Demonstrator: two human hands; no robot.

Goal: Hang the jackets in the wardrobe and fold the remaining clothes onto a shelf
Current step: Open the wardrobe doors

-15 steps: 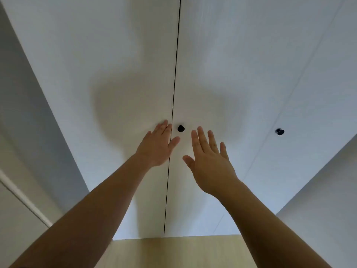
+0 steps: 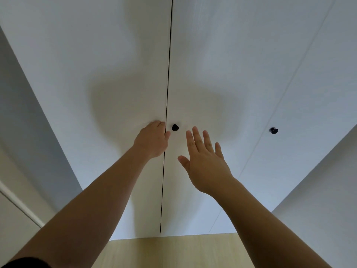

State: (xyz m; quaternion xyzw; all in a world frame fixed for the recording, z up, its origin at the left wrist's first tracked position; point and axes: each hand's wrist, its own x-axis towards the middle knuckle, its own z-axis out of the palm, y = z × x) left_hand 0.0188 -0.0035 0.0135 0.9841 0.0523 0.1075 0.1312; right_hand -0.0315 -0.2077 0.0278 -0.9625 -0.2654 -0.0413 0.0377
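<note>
Both my hands are up at the closed white flat-fronted wardrobe (image 2: pixel 212 64).

The wardrobe fills my view, its doors shut along a dark seam (image 2: pixel 168 74). Just right of that seam sits a small round black knob (image 2: pixel 175 127). My left hand (image 2: pixel 152 141) is just left of the knob, with its fingers (image 2: pixel 157 123) curled at the seam; I cannot tell if they hold anything. My right hand (image 2: pixel 204 161) is below and right of the knob, fingers (image 2: pixel 197 136) wide and straight. A second black knob (image 2: pixel 274 130) sits far right of it. Pale wooden floor (image 2: pixel 173 252) lies below.
</note>
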